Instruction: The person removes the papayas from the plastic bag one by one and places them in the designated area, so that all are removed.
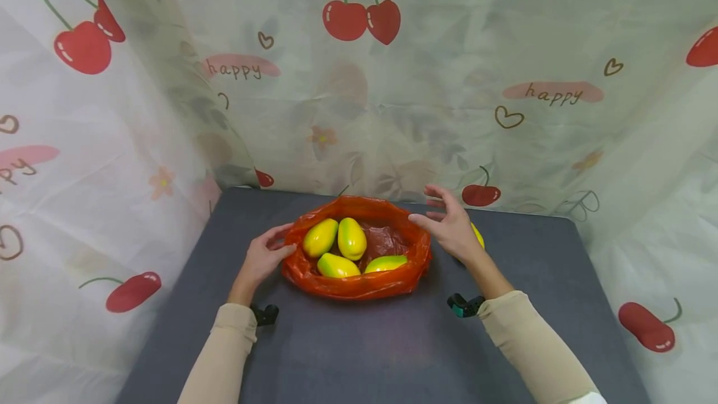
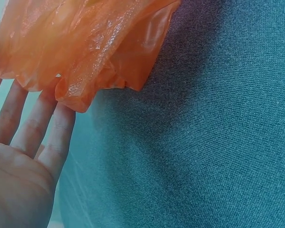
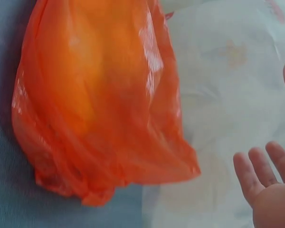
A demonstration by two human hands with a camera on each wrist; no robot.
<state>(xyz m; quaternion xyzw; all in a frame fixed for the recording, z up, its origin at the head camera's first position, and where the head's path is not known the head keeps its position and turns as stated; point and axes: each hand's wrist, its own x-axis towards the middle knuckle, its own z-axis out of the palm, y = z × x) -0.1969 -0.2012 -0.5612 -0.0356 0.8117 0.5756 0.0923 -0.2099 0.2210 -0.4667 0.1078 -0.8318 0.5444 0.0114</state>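
On the tabletop, the bag of fruit, likely floppy and slippery, is being touched by the spread left grip, while the spread right grip is being held near, the bag's rim being judged best for holding.

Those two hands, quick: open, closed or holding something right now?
Left hand: open, fingers mostly straight and touching the red bag.
Right hand: open, holding nothing.

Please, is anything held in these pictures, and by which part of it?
The left hand touches the red bag at its left edge; whether it grips there cannot be told. The right hand holds nothing.
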